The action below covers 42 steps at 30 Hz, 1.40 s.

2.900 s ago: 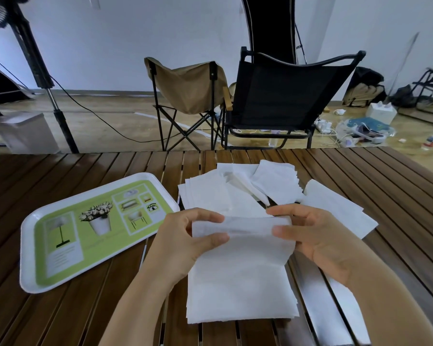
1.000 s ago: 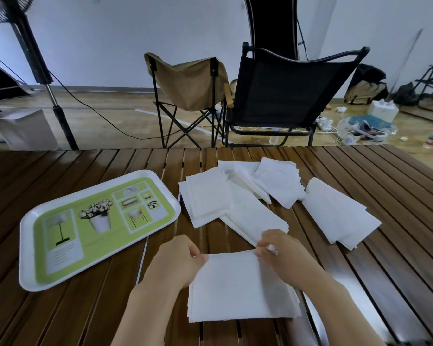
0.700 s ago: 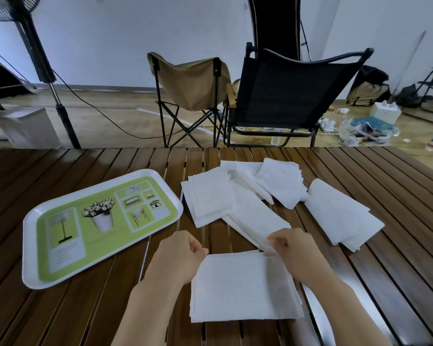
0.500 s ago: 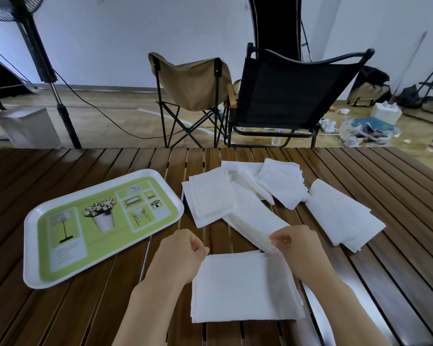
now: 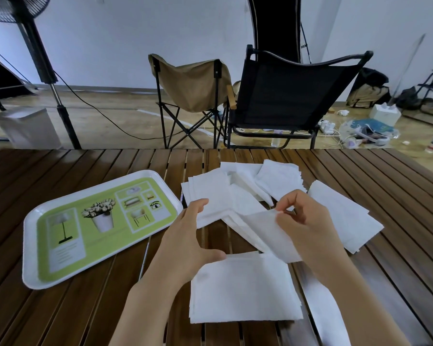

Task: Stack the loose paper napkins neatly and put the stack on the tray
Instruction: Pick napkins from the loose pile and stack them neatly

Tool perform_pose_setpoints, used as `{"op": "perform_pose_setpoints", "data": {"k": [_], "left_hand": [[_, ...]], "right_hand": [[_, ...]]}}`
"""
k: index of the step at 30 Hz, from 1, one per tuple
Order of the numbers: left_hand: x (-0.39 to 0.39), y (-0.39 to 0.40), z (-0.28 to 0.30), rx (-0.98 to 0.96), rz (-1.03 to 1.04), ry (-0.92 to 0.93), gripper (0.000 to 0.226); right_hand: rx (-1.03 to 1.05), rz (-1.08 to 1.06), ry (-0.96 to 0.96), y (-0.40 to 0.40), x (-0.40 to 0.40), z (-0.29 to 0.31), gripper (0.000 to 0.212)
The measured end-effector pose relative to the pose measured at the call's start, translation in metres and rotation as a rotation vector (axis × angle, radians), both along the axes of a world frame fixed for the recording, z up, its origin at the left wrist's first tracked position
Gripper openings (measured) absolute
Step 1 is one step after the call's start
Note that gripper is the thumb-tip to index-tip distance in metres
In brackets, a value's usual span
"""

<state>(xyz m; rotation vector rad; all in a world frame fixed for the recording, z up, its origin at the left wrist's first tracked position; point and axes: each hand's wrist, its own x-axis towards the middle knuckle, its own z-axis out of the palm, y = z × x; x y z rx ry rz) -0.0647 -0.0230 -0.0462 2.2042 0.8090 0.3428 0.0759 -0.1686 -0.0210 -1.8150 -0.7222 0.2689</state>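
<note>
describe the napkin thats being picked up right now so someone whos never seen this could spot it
On the slatted wooden table, right of the green tray, white napkins lie scattered. Nearest the person lies a squared napkin stack. Just beyond it, the lifted napkin is the only one raised off the table, tilted, its top edge pinched by the right hand.

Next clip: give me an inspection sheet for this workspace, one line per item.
Surface: slatted wooden table.
Job's things: neat stack near the front edge; loose napkins scattered behind it; green tray at left holds no napkins.
Clutter: nothing seen on the table.
Grips: right hand pinches a lifted napkin; left hand open, thumb at the stack's corner.
Cables: black cable across the floor.
Surroundings: two folding chairs, fan stand, floor clutter.
</note>
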Motion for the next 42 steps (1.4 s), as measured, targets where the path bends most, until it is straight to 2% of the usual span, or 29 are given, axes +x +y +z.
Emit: {"op": "perform_pose_setpoints", "data": {"k": [4,8,10,12,15,16,19,23,27,30,34,38,40,42], "left_hand": [[0.0,-0.001,0.003,-0.042,-0.022,-0.04,0.095],[-0.004,0.003,0.007,-0.295,-0.08,-0.098,0.053],[-0.006,0.001,0.014,-0.408,-0.092,-0.132,0.042],[-0.006,0.0,0.018,-0.43,-0.058,-0.162,0.038],[-0.007,-0.001,0.02,-0.456,0.005,-0.16,0.028],[-0.008,-0.001,0.02,-0.47,0.013,-0.129,0.027],[-0.01,0.003,0.009,-0.444,0.006,0.036,0.025],[-0.008,0.009,-0.008,-0.384,-0.026,0.251,0.021],[-0.006,0.013,-0.022,-0.301,-0.036,0.41,0.02],[-0.004,0.014,-0.029,-0.297,-0.024,0.439,0.016],[0.0,0.014,-0.031,-0.352,0.016,0.449,0.024],[0.001,0.013,-0.03,-0.326,0.045,0.501,0.031],[0.0,0.012,-0.028,-0.307,0.057,0.526,0.037],[-0.001,0.012,-0.027,-0.284,0.053,0.552,0.04]], "right_hand": [[0.093,0.077,0.103,-0.004,-0.005,0.008,0.018],[0.205,0.09,0.238,-0.005,-0.007,0.01,0.016],[0.231,0.072,0.276,-0.006,-0.004,0.01,0.021],[0.186,0.019,0.294,-0.008,-0.001,0.009,0.03],[0.027,0.097,0.408,-0.013,0.004,0.007,0.017],[-0.065,0.145,0.448,-0.016,0.006,0.004,0.014],[-0.244,0.173,0.519,-0.024,0.013,-0.003,0.029],[-0.467,0.097,0.351,-0.025,0.017,-0.014,0.036],[-0.599,0.134,0.38,-0.021,0.014,-0.028,0.041],[-0.69,0.126,0.325,-0.016,0.014,-0.036,0.04],[-0.74,0.097,0.297,-0.013,0.015,-0.045,0.038],[-0.762,0.087,0.256,-0.013,0.016,-0.047,0.036],[-0.746,0.069,0.164,-0.012,0.017,-0.049,0.03],[-0.747,0.072,-0.052,-0.011,0.017,-0.051,0.02]]}}
